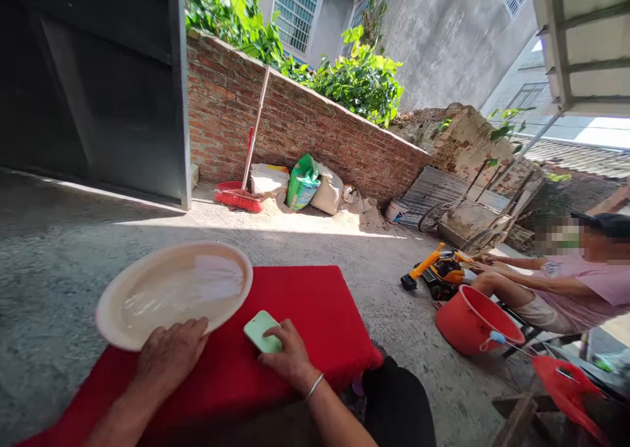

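A wide pale basin [115, 316] with clear water in it stands at the left end of a table under a red cloth [315, 302], partly past its edge. My left hand [174, 348] is at the basin's near rim, fingers closed over it; their tips are partly hidden. Right of the basin, a flat mint-green phone [258, 329] lies at a slant on or just above the cloth. My right hand [290, 355], with a bracelet at the wrist, has its fingers bent on the phone's right end, thumb at the near side.
To the right sits a person in a pink shirt [585, 289], beside a red bucket [453, 322] and a yellow-and-black toy vehicle [440, 273]. A broom [241, 201] and sacks [302, 183] line the brick wall [216, 99]. A dark metal door [98, 92] stands at left.
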`<state>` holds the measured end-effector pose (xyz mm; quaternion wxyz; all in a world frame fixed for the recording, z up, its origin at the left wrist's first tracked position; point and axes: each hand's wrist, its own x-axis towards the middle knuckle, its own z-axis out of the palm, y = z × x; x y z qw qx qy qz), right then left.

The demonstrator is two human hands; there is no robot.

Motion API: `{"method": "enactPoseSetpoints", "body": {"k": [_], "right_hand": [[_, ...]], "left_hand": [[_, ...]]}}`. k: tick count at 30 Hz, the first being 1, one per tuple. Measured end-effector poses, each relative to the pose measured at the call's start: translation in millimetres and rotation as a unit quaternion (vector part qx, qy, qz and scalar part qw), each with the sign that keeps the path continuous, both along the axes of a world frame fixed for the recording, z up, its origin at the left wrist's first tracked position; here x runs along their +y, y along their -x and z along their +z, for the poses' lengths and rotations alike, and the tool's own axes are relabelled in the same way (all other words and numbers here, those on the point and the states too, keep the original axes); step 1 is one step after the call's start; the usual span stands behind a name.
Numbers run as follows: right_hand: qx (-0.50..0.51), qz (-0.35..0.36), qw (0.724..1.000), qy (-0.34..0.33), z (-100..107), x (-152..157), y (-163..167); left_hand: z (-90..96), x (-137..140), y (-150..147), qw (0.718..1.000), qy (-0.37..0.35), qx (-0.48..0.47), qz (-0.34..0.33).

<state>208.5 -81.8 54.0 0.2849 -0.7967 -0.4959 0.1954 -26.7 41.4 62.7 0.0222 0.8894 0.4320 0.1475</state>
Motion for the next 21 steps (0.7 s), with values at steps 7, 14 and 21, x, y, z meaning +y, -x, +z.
{"method": "enactPoseSetpoints", "body": {"k": [7,14,21], "right_hand": [[-0.043,-0.322,0.945,0.042,44.2,-16.5,-147.1],[-0.047,-0.116,0.992,-0.009,-10.1,6.2,-49.5],[0.052,-0.015,0.996,-0.068,-13.7,16.9,-61.7]], "left_hand": [[32.1,-16.7,-11.2,0.997,0.035,0.055,0.042],[39.9,-20.2,-10.3,0.995,0.060,0.061,0.047],[43.3,-21.0,-13.1,0.995,0.052,0.067,0.054]]}}
